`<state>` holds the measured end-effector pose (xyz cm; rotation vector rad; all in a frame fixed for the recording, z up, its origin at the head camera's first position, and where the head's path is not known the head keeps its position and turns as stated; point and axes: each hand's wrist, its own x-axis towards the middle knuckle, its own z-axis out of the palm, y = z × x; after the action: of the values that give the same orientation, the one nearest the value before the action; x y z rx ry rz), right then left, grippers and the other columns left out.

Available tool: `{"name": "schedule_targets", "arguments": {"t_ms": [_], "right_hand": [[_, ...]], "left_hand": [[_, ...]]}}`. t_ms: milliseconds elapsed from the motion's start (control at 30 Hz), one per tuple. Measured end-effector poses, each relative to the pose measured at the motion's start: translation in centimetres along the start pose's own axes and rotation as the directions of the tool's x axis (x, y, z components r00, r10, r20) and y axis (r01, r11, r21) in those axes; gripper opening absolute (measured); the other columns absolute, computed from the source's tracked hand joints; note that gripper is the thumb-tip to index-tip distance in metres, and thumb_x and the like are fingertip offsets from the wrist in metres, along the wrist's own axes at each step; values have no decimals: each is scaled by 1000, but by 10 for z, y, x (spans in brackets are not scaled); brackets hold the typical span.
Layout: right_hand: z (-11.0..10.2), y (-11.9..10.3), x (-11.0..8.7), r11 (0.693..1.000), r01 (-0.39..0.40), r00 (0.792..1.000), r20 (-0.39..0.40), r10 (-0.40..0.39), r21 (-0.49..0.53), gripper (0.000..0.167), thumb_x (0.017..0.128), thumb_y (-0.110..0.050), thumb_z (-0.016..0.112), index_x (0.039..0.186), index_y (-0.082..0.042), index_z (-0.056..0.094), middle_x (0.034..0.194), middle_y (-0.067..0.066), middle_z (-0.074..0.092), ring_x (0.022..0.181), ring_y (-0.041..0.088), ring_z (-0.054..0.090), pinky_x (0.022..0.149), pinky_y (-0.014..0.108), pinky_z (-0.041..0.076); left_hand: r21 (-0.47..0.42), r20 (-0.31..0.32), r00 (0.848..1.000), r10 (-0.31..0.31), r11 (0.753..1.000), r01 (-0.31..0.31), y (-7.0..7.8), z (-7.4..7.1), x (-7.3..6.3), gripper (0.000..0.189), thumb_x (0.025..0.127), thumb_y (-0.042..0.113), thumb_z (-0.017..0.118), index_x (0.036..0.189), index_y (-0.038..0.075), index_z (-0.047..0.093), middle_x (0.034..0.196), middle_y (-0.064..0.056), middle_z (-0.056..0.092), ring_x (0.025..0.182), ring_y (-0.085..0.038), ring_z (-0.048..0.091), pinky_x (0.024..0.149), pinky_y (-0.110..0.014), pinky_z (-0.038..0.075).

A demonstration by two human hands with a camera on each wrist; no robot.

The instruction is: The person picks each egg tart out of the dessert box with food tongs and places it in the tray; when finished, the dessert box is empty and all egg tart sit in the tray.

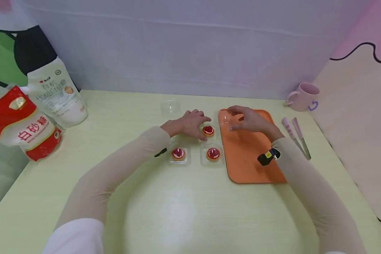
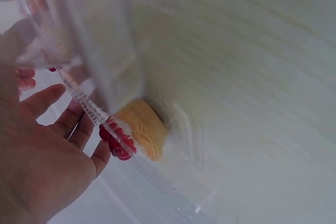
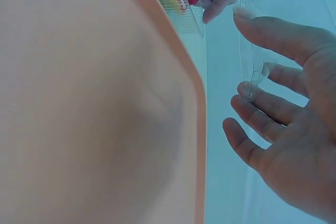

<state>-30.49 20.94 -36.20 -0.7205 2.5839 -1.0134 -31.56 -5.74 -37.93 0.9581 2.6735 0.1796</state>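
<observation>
In the head view my left hand (image 1: 192, 124) reaches to the rear clear plastic box, its thumb and index finger at opposite sides. Inside that box sits a small tart (image 1: 208, 131) topped with red fruit. My right hand (image 1: 252, 121) is over the far left corner of the orange tray (image 1: 246, 155). It holds a clear plastic lid (image 3: 247, 51) by the edges, thumb on one side and fingers on the other. Two more boxed tarts, the left one (image 1: 178, 154) and the right one (image 1: 213, 154), stand nearer me.
Another clear plastic piece (image 1: 170, 107) lies toward the back wall. Right of the tray are pink-handled tongs (image 1: 296, 137) and a pink mug (image 1: 303, 97). A red-and-white sugar bag (image 1: 26, 123) and a white sugar bag (image 1: 57, 93) stand at far left.
</observation>
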Motion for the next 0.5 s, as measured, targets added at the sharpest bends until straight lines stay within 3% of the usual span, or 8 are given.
{"name": "schedule_targets", "arguments": {"t_ms": [500], "right_hand": [[-1,-8,3,1000,-18,1000,4,18,6,71,86,-22,78,146,-6,44,148,16,46,136,36,41,111,59,37]], "left_hand": [[-39,-6,1000,2,999,-2,-3,-3,-4,89,80,59,73,152,19,41,140,-9,48,129,-26,39,109,-47,33]]}}
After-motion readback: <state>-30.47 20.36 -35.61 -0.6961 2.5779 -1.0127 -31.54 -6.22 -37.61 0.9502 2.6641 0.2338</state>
